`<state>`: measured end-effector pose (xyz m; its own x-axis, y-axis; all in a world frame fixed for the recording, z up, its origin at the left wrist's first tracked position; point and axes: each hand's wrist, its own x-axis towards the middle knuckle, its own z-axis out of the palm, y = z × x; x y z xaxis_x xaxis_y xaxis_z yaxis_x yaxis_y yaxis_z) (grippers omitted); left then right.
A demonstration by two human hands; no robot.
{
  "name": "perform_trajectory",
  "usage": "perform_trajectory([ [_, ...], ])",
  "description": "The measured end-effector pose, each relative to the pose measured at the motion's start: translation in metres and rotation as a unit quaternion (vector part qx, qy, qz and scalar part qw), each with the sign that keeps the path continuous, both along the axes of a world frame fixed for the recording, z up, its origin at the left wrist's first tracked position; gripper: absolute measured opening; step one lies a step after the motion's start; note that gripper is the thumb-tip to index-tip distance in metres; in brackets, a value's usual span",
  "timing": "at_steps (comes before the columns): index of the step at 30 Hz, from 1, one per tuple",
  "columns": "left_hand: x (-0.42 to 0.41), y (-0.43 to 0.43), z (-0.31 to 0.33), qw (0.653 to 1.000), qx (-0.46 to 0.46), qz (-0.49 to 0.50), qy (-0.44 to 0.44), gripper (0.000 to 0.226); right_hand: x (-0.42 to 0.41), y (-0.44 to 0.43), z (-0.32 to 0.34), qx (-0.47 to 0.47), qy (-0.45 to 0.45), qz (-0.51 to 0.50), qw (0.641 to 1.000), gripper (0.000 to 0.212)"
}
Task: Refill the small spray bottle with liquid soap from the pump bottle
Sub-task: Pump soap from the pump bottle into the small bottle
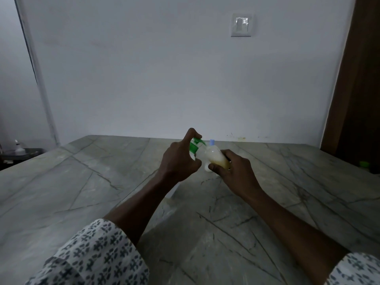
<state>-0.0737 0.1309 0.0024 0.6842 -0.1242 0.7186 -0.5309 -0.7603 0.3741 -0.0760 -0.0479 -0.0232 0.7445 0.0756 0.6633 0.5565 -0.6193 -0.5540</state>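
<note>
Head view, left hand fingers curled on pump bottle, right hand gripping tilted spray bottle

Left hand grips the pump bottle; right hand holds the spray bottle.

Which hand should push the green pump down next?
Left. The left hand grips the pump bottle, one finger atop its green pump; the right hand is busy holding the small bottle.
</note>
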Motion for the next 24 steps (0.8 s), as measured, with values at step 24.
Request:
perform_trajectory([
  [24,0.0005,0.0013,0.0015,1.0,0.004,-0.003,0.012,0.064,-0.0013,-0.0003,0.0014,0.003,0.011,-0.003,1.0,0.051],
])
